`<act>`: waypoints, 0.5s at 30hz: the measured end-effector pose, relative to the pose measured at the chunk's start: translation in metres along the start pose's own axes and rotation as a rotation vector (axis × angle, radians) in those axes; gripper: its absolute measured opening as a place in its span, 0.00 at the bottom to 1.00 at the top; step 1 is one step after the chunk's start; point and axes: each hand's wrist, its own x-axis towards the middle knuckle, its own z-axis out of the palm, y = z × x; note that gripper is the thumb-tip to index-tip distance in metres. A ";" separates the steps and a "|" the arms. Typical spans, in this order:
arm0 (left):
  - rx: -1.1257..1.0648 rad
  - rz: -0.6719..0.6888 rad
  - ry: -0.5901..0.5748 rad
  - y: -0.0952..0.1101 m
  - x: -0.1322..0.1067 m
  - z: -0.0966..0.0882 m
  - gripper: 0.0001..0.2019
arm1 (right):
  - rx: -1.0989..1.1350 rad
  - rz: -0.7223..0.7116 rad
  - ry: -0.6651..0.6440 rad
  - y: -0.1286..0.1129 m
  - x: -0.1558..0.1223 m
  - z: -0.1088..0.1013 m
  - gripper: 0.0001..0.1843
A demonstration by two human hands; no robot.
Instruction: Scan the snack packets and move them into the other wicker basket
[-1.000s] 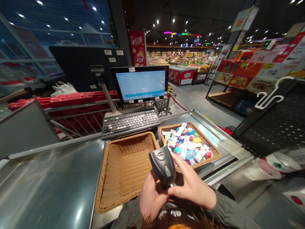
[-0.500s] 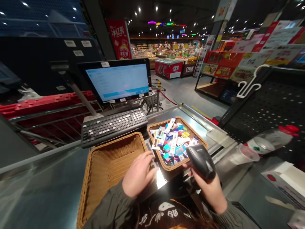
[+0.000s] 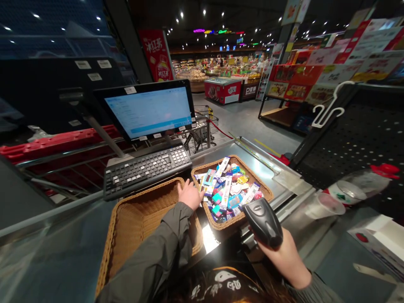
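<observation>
My right hand point(image 3: 282, 256) grips a black handheld barcode scanner point(image 3: 262, 221), held just in front of the near rim of a wicker basket point(image 3: 261, 187) full of several small colourful packets point(image 3: 227, 187). My left hand point(image 3: 189, 194) reaches over the gap between the two baskets, its fingers at the left rim of the full basket and touching the packets there. Whether it has hold of one I cannot make out. Under my left forearm sits an empty wicker basket point(image 3: 135, 223).
A black keyboard point(image 3: 147, 170) and a lit monitor point(image 3: 150, 110) stand behind the baskets on the steel checkout counter point(image 3: 57, 261). Red barriers point(image 3: 57, 141) line the left. A black perforated panel point(image 3: 356, 147), a cup point(image 3: 322, 204) and a box point(image 3: 378, 240) are on the right.
The scanner passed from my left hand to my right hand. My left hand then moved forward from the counter gap to the left rim of the full basket.
</observation>
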 end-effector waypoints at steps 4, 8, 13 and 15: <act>-0.011 -0.057 -0.041 0.004 0.003 0.001 0.19 | -0.005 -0.030 -0.020 0.000 0.006 0.000 0.09; -0.022 -0.085 -0.008 0.008 -0.003 -0.004 0.17 | 0.006 -0.078 -0.030 -0.001 0.014 -0.001 0.10; -0.071 -0.115 0.040 0.012 -0.010 -0.014 0.13 | -0.010 -0.116 -0.045 0.002 0.018 0.000 0.10; -0.111 -0.139 0.045 0.010 -0.013 -0.018 0.13 | -0.017 -0.119 -0.056 0.003 0.018 0.000 0.11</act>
